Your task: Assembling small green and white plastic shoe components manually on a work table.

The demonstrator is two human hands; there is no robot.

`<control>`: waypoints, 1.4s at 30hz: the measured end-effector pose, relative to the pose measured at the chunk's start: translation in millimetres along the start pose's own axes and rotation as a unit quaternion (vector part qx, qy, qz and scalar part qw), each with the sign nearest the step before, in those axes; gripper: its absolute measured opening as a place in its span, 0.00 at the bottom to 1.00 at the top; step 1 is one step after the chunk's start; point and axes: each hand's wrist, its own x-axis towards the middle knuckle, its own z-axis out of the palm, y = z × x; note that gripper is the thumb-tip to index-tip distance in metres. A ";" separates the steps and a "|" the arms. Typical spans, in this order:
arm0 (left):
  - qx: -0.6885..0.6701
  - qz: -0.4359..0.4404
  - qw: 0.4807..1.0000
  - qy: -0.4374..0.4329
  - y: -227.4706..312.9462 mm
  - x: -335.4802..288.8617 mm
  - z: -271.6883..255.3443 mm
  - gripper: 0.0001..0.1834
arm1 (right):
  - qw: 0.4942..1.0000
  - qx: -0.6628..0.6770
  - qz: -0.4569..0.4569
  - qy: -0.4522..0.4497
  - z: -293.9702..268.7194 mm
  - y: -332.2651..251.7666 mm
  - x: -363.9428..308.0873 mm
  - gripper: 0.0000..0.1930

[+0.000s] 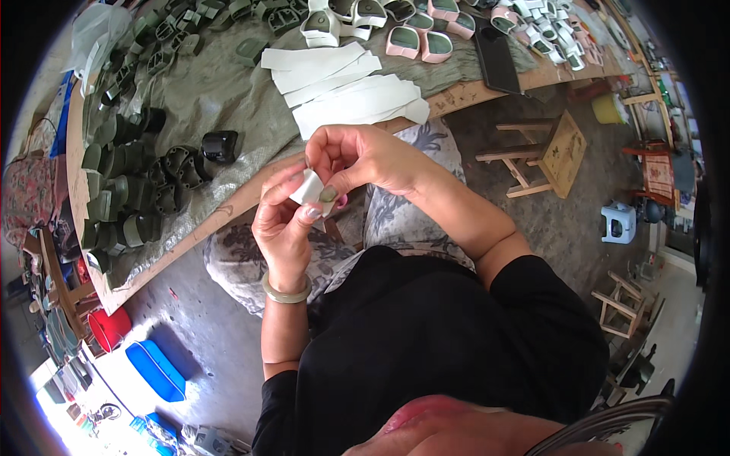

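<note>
Above my lap, close to the table's near edge, both hands grip a small shoe-heel-shaped block [308,188] with a white covering and a green face. My left hand [280,226], wearing a pale bangle, pinches it from below and the left. From the upper right my right hand [356,158] closes its fingers on the covering. Something pink shows just below the right fingers, too small to make out. Beyond my hands, white cut strips [342,87] lie overlapped on the table.
Dark green blocks [122,190] and a shiny black block [220,146] occupy the table's left. White-covered blocks [322,29], pink-covered blocks [422,44] and a black flat object [496,57] sit farther back. A wooden stool [564,156] stands right; a blue basin [156,371] and red bucket [109,328] left.
</note>
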 end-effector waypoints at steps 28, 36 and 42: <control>0.525 0.040 0.830 -0.181 -35.1 -14.4 -4.7 0.20 | 0.617 -0.696 -0.326 0.168 -59.5 -17.0 3.9 0.16; 0.531 -0.090 0.826 -0.167 -100.5 -53.4 -32.1 0.17 | 0.663 -0.636 -0.337 0.206 -90.3 -1.3 -5.4 0.11; 0.346 -0.092 0.922 -0.146 -42.5 -38.7 11.5 0.26 | 0.672 -0.401 -0.357 0.510 -136.1 -2.6 2.8 0.14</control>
